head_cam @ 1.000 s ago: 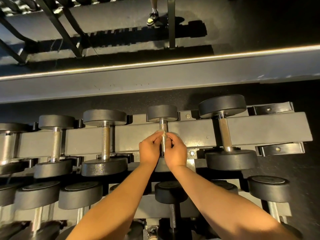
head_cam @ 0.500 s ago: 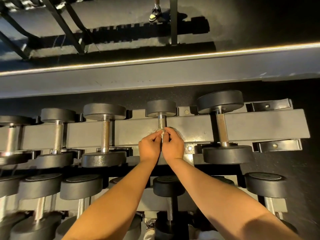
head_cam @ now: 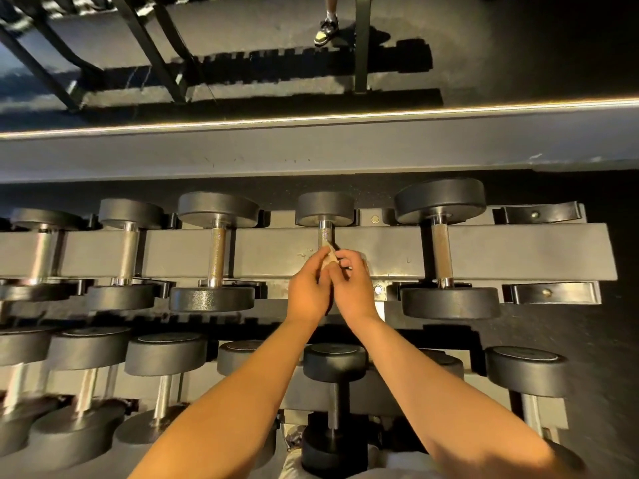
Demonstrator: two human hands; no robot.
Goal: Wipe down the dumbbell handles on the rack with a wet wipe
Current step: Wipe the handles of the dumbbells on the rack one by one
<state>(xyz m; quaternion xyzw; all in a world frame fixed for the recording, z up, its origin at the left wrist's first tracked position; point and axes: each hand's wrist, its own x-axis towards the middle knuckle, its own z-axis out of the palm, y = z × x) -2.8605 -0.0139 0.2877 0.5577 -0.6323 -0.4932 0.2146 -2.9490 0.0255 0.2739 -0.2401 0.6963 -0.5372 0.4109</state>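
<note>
You're standing in a gym: a tiered steel rack (head_cam: 387,252) holds rows of black dumbbells (head_cam: 212,299) with knurled metal handles (head_cam: 217,252), and beyond it dark flooring (head_cam: 518,46), equipment frames (head_cam: 152,50) and someone's sneaker (head_cam: 325,31) show.

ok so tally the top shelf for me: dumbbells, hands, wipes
dumbbells: 5
hands: 2
wipe: 1
total: 8
</note>
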